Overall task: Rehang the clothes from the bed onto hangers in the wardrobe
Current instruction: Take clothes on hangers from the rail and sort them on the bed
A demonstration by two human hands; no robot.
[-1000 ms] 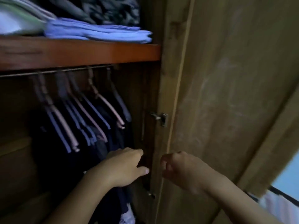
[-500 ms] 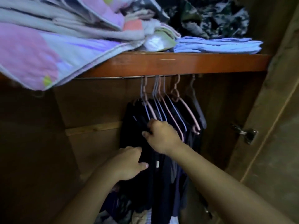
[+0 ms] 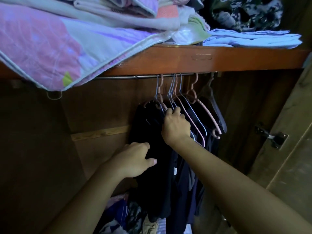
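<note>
Several blue and pink hangers (image 3: 194, 115) hang bunched on a metal rail (image 3: 118, 77) under the wardrobe shelf. Dark clothes (image 3: 146, 125) hang from the left ones. My right hand (image 3: 176, 126) is raised among them and grips the shoulder of a blue hanger. My left hand (image 3: 135, 160) rests lower on the dark hanging cloth with its fingers bent into the fabric; whether it grips the cloth I cannot tell. The bed is not in view.
The wooden shelf (image 3: 219, 58) carries a pink and lilac quilt (image 3: 50, 48), folded light blue cloth (image 3: 253, 39) and dark patterned cloth (image 3: 244, 12). A heap of mixed clothes (image 3: 128, 217) lies on the wardrobe floor. The open door (image 3: 290, 157) with a hinge (image 3: 273, 137) stands at right.
The view swung left from the door hinge into the wardrobe. My right hand rose from beside the door edge to the hangers and closed on one. My left hand stayed on the dark clothes.
</note>
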